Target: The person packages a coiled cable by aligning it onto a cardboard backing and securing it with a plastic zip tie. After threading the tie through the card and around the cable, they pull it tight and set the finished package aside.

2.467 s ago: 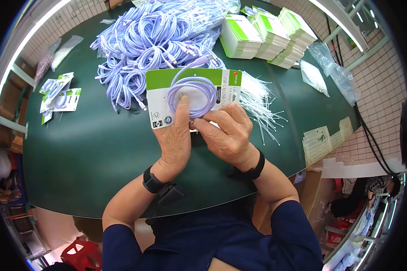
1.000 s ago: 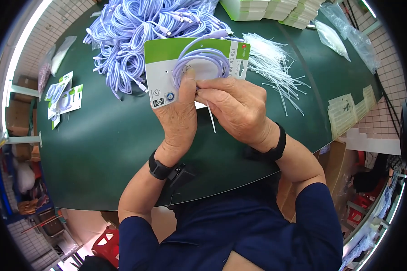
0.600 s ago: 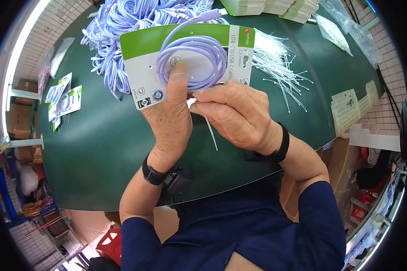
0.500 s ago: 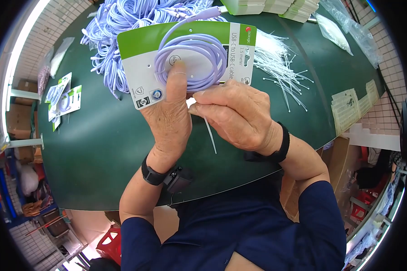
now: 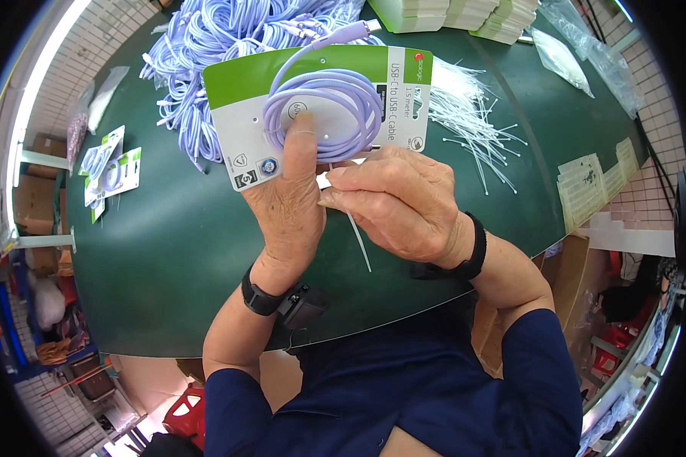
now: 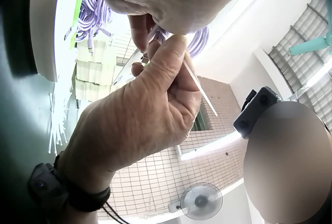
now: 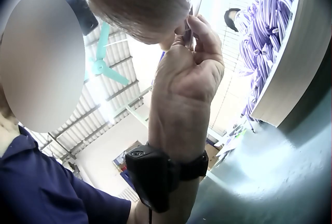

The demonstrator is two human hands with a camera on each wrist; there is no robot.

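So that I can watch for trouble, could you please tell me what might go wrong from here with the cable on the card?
The coiled cable could spread or shift if the left hand lifts its thumb from the card. The white tie is thin, so it might slip from the right hand's grip. The plug end juts past the card's green edge and could perhaps catch on the cable pile.

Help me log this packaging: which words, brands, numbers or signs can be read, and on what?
"USB-C to USB-C cable": card in the left hand.
"1.5 meter": same card.
"60": circle on the card, inside the cable coil; anything after unclear.
Too small or blurred: brand beside the red logo, card's badges, packaged cables at left, taped sheets.
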